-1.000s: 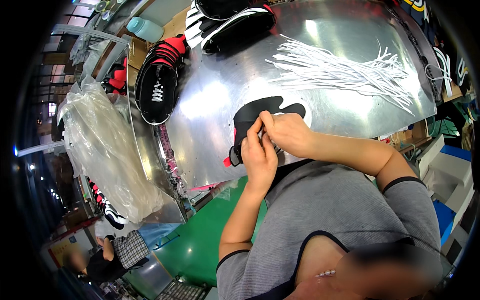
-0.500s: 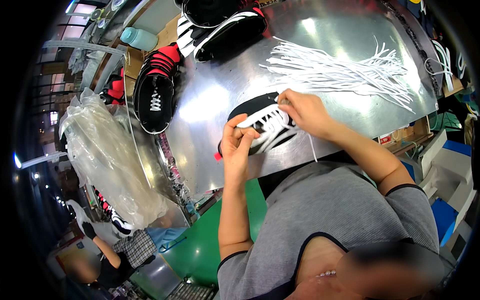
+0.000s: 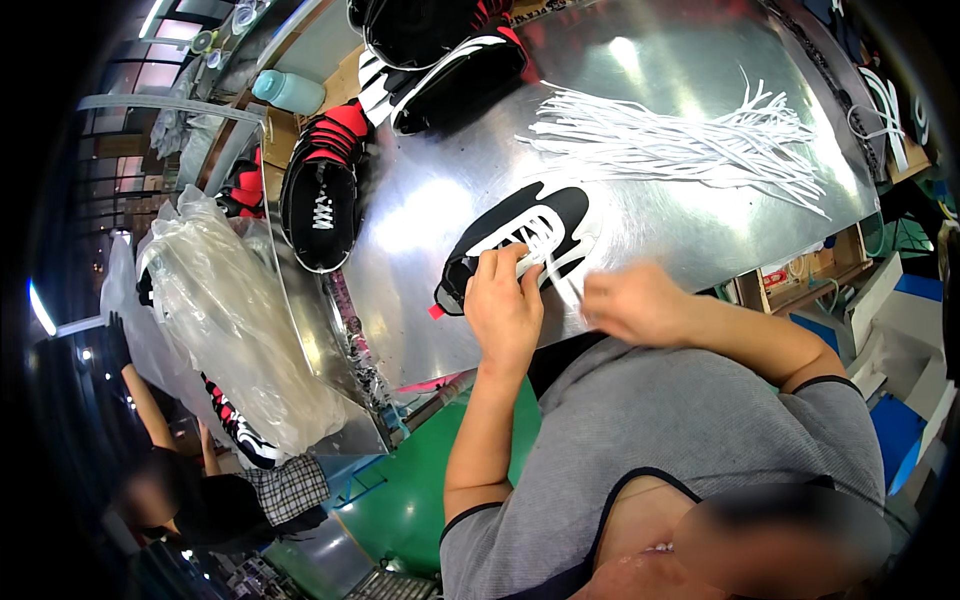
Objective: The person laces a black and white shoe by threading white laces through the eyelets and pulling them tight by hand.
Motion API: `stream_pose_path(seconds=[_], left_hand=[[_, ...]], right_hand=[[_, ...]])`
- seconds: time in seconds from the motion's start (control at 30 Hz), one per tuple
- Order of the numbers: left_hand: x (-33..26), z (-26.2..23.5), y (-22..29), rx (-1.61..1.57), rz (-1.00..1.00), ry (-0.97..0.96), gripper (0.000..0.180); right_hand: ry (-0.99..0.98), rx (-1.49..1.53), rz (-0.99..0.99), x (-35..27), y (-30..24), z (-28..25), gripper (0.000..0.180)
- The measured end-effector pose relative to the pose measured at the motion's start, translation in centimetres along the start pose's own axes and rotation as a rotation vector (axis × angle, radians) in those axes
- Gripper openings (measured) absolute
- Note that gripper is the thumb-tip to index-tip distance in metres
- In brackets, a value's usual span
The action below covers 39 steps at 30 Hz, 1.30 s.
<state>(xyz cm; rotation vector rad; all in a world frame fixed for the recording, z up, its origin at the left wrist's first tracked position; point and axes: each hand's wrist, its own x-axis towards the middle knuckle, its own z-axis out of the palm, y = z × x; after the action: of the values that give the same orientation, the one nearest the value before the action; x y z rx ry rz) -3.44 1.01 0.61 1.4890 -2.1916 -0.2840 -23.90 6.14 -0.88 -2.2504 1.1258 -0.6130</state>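
A black shoe upper (image 3: pixel 562 207) with a white lacing strip and a red tab lies on the metal table in front of me. White lace crosses its eyelets in several rows. My left hand (image 3: pixel 508 300) is closed on the near edge of the lacing strip, thumb and fingers pinching it; the fingertips are partly hidden. A loose white shoelace (image 3: pixel 565 285) runs from the strip to my right hand (image 3: pixel 635 303), which is closed on it at the table's near edge. Motion smears that hand's fingers.
A bundle of white shoelaces (image 3: pixel 680 145) lies on the far right of the table (image 3: pixel 420 345). Other black, red and white uppers (image 3: pixel 322 190) stand at the far left. Beyond them is a pale blue bottle (image 3: pixel 288 91). Plastic sheeting (image 3: pixel 235 320) covers things at left, near another person (image 3: pixel 215 505).
My right hand has moved from the upper's far side toward me, drawing the lace out. My left hand has shifted right along the strip. The upper has turned slightly.
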Motion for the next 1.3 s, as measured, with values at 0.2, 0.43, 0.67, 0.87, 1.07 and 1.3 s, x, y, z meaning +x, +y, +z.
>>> stream_pose_path(seconds=[0.2,0.43,0.67,0.87,1.07,1.3], left_hand=[[0.5,0.2,-0.3,-0.076,-0.065,-0.06,0.025],[-0.4,-0.4,0.5,-0.46,-0.064,-0.085,0.018],[-0.1,-2.2,0.5,-0.161,0.077,0.092,0.019],[-0.2,0.6,-1.3,-0.203,-0.063,-0.119,0.019],[0.2,0.8,-3.0,-0.361,-0.116,-0.218,0.024],[1.2,-0.2,-2.4,-0.469,-0.224,-0.335,0.031]], right_hand=[[0.106,0.526,0.302,0.0,1.4,-0.2,0.029],[0.217,0.783,0.592,3.6,3.1,2.0,0.029],[-0.227,0.962,0.394,0.9,-0.5,0.3,0.02],[0.129,0.918,0.335,2.8,1.3,0.6,0.011],[0.311,0.512,0.361,5.9,3.0,0.4,0.02],[0.456,0.544,0.292,6.2,3.0,1.3,0.025]])
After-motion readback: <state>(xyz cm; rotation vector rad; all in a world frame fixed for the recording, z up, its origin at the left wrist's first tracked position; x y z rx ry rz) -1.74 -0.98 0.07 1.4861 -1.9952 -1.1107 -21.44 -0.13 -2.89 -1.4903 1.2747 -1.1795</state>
